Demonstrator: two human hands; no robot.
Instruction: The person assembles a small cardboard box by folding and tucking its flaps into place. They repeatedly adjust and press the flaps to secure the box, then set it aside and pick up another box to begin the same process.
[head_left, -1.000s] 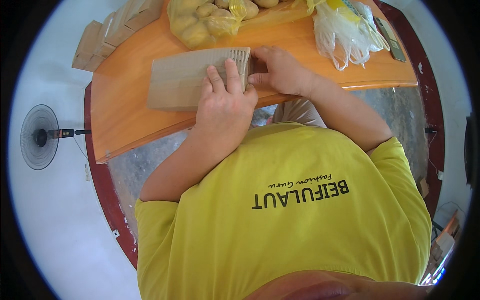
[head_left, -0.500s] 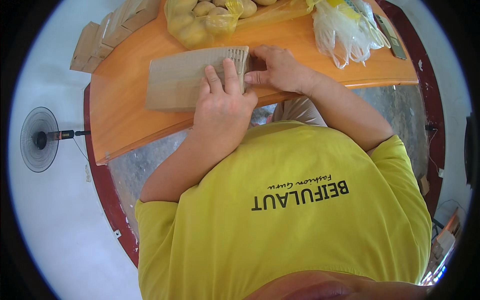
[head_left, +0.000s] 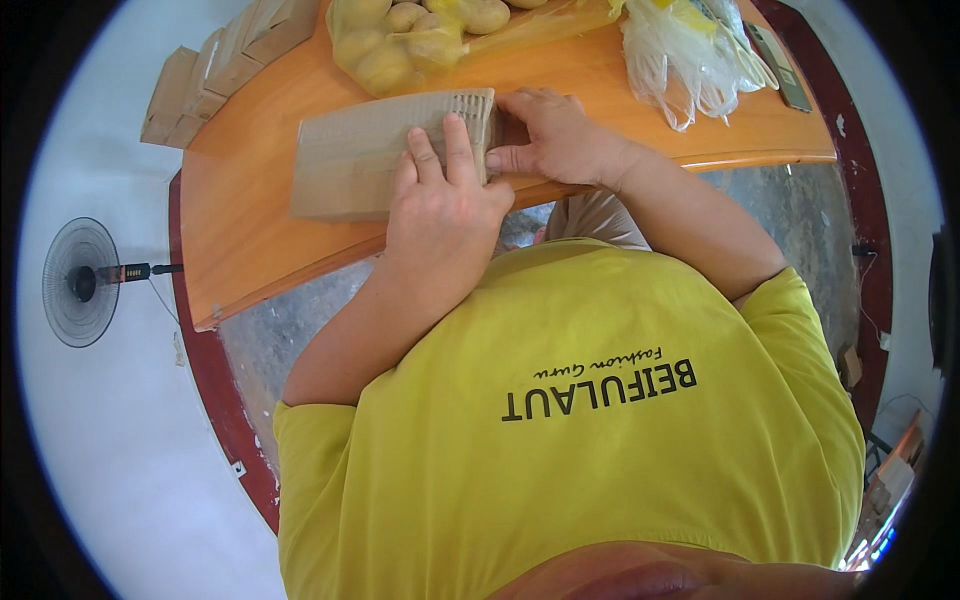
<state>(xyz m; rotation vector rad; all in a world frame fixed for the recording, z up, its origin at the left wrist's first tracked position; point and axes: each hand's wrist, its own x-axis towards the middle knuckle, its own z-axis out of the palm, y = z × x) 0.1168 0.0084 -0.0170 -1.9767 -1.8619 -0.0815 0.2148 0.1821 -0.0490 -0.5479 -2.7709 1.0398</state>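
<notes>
Markings: on my head view, black lettering (head_left: 600, 403) runs across the chest of the yellow-green shirt (head_left: 580, 480). It appears upside down, as one row of large block capitals and one smaller row of script.

Workpiece: the cardboard box (head_left: 350, 165) lies on the orange table (head_left: 585, 80), near its front edge. The ribbed end of its top face points to the right.

Left hand (head_left: 445, 205): positioned palm down over the right part of the box. I see the index and middle fingers extended and slightly spread on the top face, with the thumb toward the right end.

Right hand (head_left: 565, 145): positioned at the right end of the box, thumb and forefinger apart, thumb tip at the end edge. I cannot tell whether these fingers pinch any cardboard.

Surroundings: a yellow bag (head_left: 440, 48) of potatoes (head_left: 405, 17) lies beyond the box. Clear plastic bags (head_left: 690, 75) and a phone (head_left: 785, 75) lie to the far right; smaller boxes (head_left: 230, 62) stand at the far left.
</notes>
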